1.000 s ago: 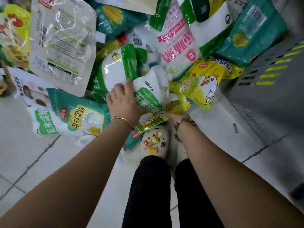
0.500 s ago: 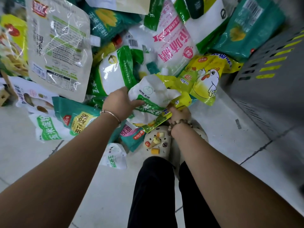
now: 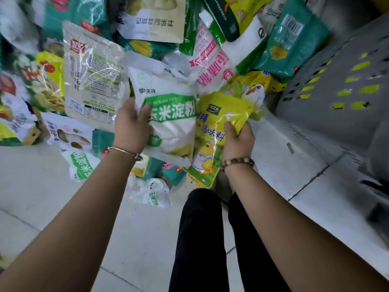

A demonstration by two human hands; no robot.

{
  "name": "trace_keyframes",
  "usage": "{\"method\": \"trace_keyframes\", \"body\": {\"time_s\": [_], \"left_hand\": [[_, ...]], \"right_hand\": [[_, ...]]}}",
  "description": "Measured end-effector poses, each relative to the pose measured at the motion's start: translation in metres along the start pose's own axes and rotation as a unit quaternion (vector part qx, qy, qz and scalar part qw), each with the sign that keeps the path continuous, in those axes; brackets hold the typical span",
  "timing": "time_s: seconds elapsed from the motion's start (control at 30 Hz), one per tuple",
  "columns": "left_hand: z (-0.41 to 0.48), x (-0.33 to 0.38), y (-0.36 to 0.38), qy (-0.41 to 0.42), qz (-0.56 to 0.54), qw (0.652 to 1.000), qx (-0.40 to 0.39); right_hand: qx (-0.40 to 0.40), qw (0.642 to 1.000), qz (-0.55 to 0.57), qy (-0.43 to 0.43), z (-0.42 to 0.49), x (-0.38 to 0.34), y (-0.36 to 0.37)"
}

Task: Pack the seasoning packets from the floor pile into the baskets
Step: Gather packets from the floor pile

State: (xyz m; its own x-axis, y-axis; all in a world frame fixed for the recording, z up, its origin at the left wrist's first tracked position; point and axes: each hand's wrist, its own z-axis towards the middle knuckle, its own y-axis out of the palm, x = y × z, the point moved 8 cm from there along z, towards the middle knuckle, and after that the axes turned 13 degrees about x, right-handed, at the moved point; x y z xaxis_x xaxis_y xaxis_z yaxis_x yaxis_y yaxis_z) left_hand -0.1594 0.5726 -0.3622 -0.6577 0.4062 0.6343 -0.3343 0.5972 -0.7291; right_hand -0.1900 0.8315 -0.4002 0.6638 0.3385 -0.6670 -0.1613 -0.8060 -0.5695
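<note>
The left grip (image 3: 131, 123) curls round the left edge of a white bag (image 3: 174, 127) with a green band. Its thumb lies on the band and its fingers are hidden behind the bag. The right grip (image 3: 237, 140) pinches a yellow packet (image 3: 219, 114) at its lower right edge, thumb on the front and fingers wrapped behind. Both are held up off the floor (image 3: 42, 197), side by side. The bag's right edge overlaps the packet's left edge. A thin bangle (image 3: 126, 151) circles the left wrist and a bead bracelet (image 3: 236, 162) the right.

Just behind the two held packs spreads the pile (image 3: 139, 47), which covers the floor across the top of the view. In it, a clear pouch (image 3: 94, 76) with a printed label lies left of the white bag. A pink-lettered bag (image 3: 210, 66) lies above the yellow packet, and a chicken packet (image 3: 255, 91) shows just past the packet's top right corner. A teal bag (image 3: 292, 39) leans at the pile's right edge, against a grey basket (image 3: 336, 98). Only the basket's slotted wall shows, with yellow behind the slots, and its inside is out of view.

Below the grips, a small white bag (image 3: 151, 194) lies on the pale tiles, just left of black trouser legs (image 3: 200, 239).
</note>
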Motion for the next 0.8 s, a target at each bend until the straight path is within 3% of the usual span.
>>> {"method": "trace_keyframes", "body": {"time_s": [0.23, 0.6, 0.8], "left_hand": [[-0.018, 0.05, -0.063, -0.044, -0.033, 0.997, 0.052], [-0.06, 0.191, -0.13, 0.001, -0.08, 0.995, 0.066], [-0.093, 0.291, -0.098, 0.067, -0.124, 0.99, 0.021]], "right_hand": [[0.012, 0.996, 0.053, -0.07, -0.028, -0.092, -0.062], [0.047, 0.983, 0.1, -0.146, -0.04, -0.215, -0.18], [0.114, 0.976, 0.157, -0.098, 0.005, -0.221, -0.278]]}}
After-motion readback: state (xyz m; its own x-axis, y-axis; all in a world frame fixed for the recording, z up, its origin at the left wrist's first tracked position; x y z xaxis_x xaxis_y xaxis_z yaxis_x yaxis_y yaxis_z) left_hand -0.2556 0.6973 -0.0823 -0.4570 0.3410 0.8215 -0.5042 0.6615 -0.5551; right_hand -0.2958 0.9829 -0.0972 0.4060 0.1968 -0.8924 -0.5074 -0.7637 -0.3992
